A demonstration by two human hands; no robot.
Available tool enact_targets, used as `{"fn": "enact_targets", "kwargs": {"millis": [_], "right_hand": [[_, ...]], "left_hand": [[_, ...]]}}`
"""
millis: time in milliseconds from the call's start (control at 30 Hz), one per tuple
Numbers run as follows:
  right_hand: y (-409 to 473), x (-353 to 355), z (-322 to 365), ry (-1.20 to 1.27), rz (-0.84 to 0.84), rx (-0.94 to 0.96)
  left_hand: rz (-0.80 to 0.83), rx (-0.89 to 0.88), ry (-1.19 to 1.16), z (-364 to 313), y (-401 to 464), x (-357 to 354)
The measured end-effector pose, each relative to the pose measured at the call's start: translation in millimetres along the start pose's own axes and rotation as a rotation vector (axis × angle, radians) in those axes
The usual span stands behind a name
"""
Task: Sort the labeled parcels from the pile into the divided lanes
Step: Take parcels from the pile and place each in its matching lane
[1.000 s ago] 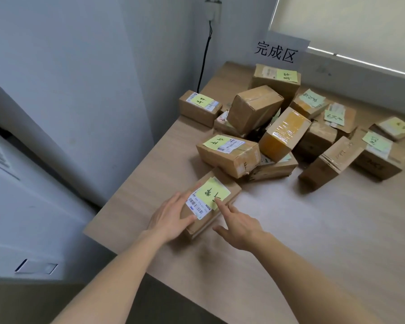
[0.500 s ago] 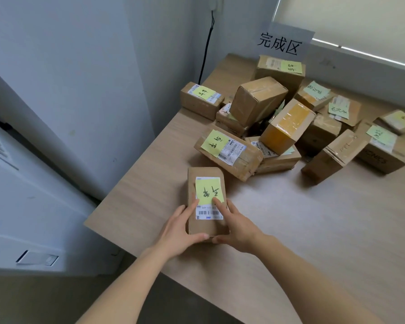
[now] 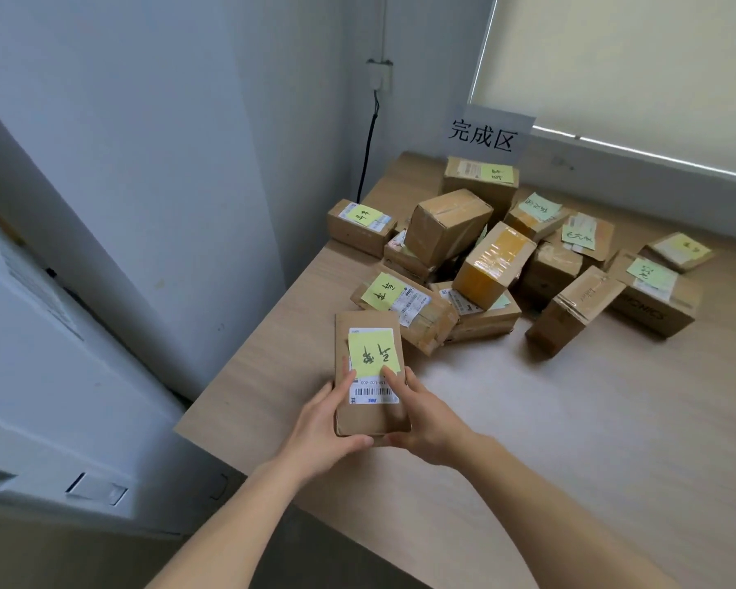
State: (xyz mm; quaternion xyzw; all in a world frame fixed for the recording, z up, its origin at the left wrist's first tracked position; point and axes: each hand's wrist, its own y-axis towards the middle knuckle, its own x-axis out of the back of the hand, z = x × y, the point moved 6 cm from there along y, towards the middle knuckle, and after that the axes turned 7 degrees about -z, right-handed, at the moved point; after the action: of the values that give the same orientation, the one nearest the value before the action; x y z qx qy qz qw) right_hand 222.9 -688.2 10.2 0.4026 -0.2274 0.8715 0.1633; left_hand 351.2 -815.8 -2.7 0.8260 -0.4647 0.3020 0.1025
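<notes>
Both my forearms reach forward over the near edge of the counter (image 3: 570, 440). My left hand (image 3: 324, 431) curls round the near left corner of a flat brown parcel (image 3: 368, 418), thumb along its near edge, fingers on its left side. My right hand (image 3: 430, 423) grips the near right corner, index fingertip pressed on the yellow note (image 3: 372, 348) stuck over the white barcode label (image 3: 375, 393). The parcel lies flat on the counter, just in front of the pile (image 3: 506, 257) of taped cardboard boxes, its far end close to the nearest box. Behind the pile, a paper sign (image 3: 491, 133) leans on the wall.
</notes>
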Motion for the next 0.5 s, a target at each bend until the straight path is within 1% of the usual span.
{"fn": "enact_targets", "kwargs": {"millis": [100, 233, 367, 500], "right_hand": [[-19.2, 47.4, 26.6, -0.008, -0.061, 0.030], [-69.2, 130.7, 50.1, -0.020, -0.152, 0.029], [-157.1, 229.6, 52.6, -0.054, -0.281, -0.008], [-270.7, 321.2, 31.4, -0.098, -0.421, -0.075]], "left_hand": [[-0.058, -0.061, 0.034, -49.1, -2.2, 26.9], [-0.097, -0.169, 0.084, -142.2, -11.8, 47.6], [-0.122, -0.320, 0.119, -265.4, -33.2, 40.8], [-0.100, -0.509, 0.108, -396.8, -68.9, 7.5]]}}
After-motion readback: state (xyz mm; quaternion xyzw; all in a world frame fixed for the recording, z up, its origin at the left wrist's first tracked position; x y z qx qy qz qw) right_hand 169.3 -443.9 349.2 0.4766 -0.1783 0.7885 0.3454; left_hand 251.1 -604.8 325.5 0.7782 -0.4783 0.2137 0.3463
